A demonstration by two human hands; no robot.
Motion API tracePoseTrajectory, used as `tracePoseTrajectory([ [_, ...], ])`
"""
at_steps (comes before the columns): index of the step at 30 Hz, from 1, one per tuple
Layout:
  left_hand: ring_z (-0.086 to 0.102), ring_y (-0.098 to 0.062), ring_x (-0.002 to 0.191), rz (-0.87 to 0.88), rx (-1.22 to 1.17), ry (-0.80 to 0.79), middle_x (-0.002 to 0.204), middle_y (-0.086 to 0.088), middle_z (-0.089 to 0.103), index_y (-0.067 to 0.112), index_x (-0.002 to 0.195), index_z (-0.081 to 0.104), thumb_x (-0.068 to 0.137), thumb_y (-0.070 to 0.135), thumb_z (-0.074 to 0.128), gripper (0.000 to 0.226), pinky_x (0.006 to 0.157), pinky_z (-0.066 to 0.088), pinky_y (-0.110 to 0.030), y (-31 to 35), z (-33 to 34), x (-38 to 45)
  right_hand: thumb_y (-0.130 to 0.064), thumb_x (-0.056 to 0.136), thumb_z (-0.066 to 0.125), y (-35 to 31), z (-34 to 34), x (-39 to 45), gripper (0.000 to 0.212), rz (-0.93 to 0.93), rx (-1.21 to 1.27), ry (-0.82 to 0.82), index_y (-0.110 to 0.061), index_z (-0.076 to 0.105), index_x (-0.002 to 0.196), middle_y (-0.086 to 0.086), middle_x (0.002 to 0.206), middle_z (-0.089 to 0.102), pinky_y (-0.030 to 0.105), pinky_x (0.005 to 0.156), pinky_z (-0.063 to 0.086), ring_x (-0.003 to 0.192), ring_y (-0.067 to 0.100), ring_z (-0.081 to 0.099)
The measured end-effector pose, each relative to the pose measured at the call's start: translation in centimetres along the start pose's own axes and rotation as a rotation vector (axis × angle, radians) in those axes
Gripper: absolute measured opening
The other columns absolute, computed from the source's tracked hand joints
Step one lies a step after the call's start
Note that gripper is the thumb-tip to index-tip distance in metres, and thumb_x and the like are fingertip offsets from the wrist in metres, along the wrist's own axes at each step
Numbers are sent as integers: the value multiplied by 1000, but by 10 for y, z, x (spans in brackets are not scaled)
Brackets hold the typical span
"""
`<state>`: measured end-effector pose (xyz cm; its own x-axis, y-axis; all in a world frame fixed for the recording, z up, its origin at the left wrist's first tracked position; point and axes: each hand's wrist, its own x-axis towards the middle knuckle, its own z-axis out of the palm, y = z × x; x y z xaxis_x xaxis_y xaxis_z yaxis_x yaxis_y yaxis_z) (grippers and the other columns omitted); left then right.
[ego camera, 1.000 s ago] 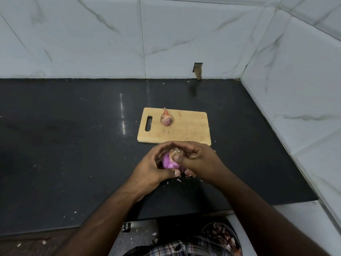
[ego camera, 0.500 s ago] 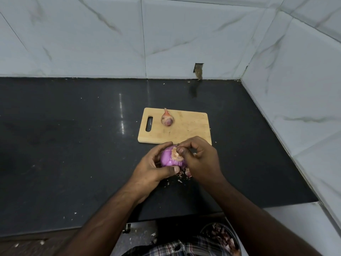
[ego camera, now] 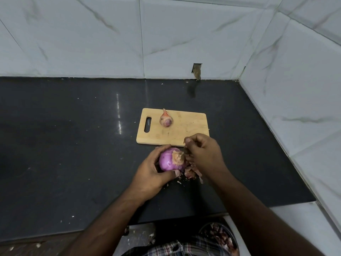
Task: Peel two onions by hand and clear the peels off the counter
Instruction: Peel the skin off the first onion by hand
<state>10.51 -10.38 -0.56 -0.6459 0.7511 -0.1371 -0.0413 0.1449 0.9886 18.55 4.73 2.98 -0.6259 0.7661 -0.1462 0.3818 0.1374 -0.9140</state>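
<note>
My left hand (ego camera: 150, 175) grips a purple peeled onion (ego camera: 168, 160) just above the black counter (ego camera: 73, 145), its tan root end facing me. My right hand (ego camera: 203, 154) is beside it on the right, fingers pinched on a small scrap of peel near the root. A heap of pinkish peels (ego camera: 191, 172) lies on the counter under my right hand. A second onion (ego camera: 166, 120), still in its dry skin, rests on the wooden cutting board (ego camera: 188, 130) behind my hands.
Marble-tiled walls close the counter at the back and right. Small peel crumbs dot the counter. A dark bowl (ego camera: 221, 237) holding peels sits below the counter's front edge, at the bottom right.
My right hand has pulled away to the right of the onion, uncovering more of its purple surface and root end. The left hand keeps its grip.
</note>
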Motion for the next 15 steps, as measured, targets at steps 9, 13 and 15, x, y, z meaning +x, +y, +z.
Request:
tracePoseTrajectory([
  [9, 67, -17, 113, -23, -77, -53, 128, 0, 66, 20, 136, 55, 71, -15, 79, 78, 92, 56, -28, -2, -10, 3, -18, 88, 74, -2, -25, -2, 29, -227, -247, -361, -24, 73, 116, -13, 107, 71, 24, 86, 54, 99, 0, 64],
  [13, 66, -16, 115, -28, -62, -85, 129, 1, 66, 22, 138, 55, 70, -10, 81, 79, 94, 56, -31, -2, -12, 3, -20, 83, 78, -13, -17, -7, 26, -398, -479, -396, -25, 76, 108, -8, 102, 67, 27, 80, 53, 91, 6, 62],
  [15, 67, -15, 114, -23, -64, -96, 128, 2, 66, 22, 137, 55, 71, -9, 82, 78, 94, 56, -31, -1, -12, 3, -20, 87, 72, -16, -13, -10, 11, -421, -532, -320, -20, 77, 97, -6, 94, 67, 33, 74, 54, 80, 8, 62],
])
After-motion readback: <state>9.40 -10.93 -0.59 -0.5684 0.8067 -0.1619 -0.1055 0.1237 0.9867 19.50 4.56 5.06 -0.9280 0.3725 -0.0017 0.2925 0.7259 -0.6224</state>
